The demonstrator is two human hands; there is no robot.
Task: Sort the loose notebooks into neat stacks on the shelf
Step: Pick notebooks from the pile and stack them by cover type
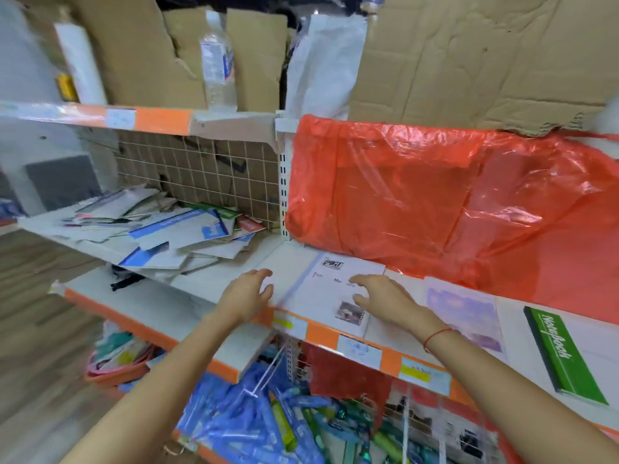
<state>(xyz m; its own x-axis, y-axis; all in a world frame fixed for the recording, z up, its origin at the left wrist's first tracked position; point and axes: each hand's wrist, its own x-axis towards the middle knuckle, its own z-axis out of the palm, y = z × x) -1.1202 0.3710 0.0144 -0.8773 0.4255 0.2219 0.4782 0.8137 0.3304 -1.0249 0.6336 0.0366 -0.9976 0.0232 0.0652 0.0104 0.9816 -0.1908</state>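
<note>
Left hand (248, 293) grip wide, fingers spread and loosely curved, holding nothing, at the left edge of a white notebook (330, 293); contact with it unclear. Right hand (385, 298) grip also wide, fingers spread over the notebook's right half, thumb near the small photo on its cover; touching or hovering, cannot tell. Red string on the right wrist. White notebook lies flat at the front edge of the shelf (234, 343), dead centre. At 3 o'clock from it a pale purple notebook (467, 318) lies flat, then a green notebook (564, 354) further right, apart from it. At 10 o'clock a messy pile of loose notebooks (174, 229) sits on the left shelf section. At 1 o'clock red plastic sheeting (452, 202) drapes over the back. Water bottle (217, 68) stands on the upper shelf at 11 o'clock.
</note>
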